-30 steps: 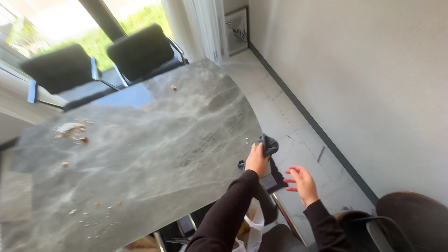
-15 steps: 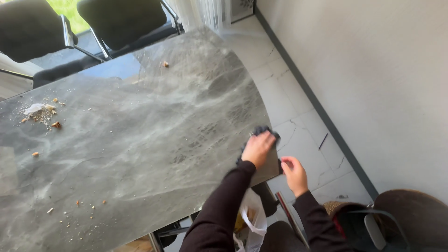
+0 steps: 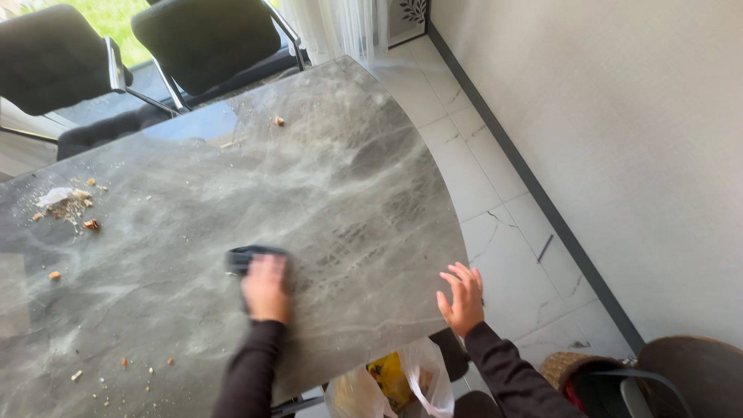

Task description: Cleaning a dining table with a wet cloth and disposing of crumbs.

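Note:
My left hand [image 3: 265, 288] presses a dark cloth [image 3: 246, 256] flat on the grey marble table [image 3: 325, 178], near the middle of the near side. The hand is blurred with motion. My right hand [image 3: 463, 297] hovers with fingers spread at the table's right corner edge, holding nothing. Crumbs [image 3: 71, 203] with a scrap of white paper lie at the far left of the table. More small crumbs [image 3: 124, 364] are scattered near the front left, and a single crumb [image 3: 279, 121] lies at the far side.
Two dark chairs [image 3: 205, 39] stand at the far side by the window. A white plastic bag [image 3: 395, 383] with something yellow inside hangs below the table's near edge. A woven basket [image 3: 569, 368] and another dark chair [image 3: 689, 375] are at the lower right. White tiled floor runs along the wall.
My left hand has swept the cloth from the table's right corner leftward to the middle. My right hand has opened and risen at the corner edge.

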